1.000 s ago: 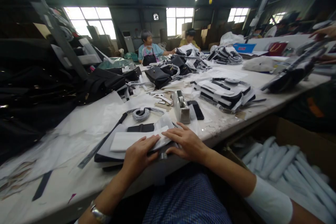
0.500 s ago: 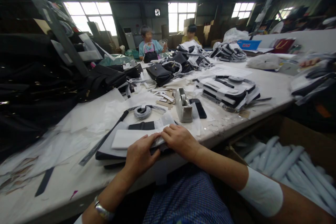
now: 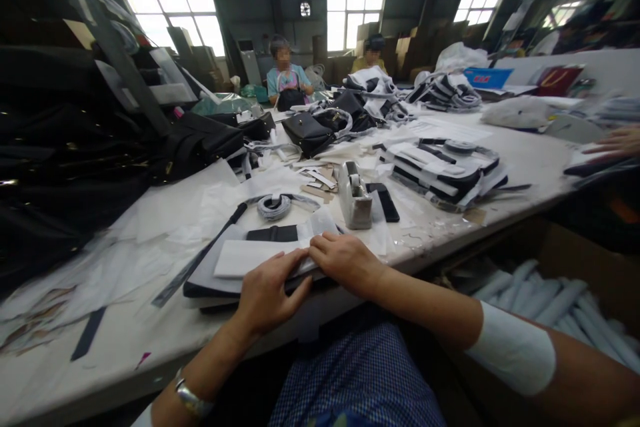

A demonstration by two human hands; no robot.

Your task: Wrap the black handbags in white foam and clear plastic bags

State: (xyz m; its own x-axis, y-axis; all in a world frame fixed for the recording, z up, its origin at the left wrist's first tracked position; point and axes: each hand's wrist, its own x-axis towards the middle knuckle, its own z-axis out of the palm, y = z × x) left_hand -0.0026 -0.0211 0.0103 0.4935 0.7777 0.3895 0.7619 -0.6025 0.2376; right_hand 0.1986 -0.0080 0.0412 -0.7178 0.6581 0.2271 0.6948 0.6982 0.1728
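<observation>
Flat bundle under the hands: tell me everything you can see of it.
The flat bundle lies at the near edge of the table. It shows a pale grey upper face, dark edges and another dark layer beneath. On top are a smooth white strip, apparently paper or foam, and a black band behind it. The left hand and right hand rest along its near right side, hiding that part. How tightly they hold it cannot be told.
</observation>
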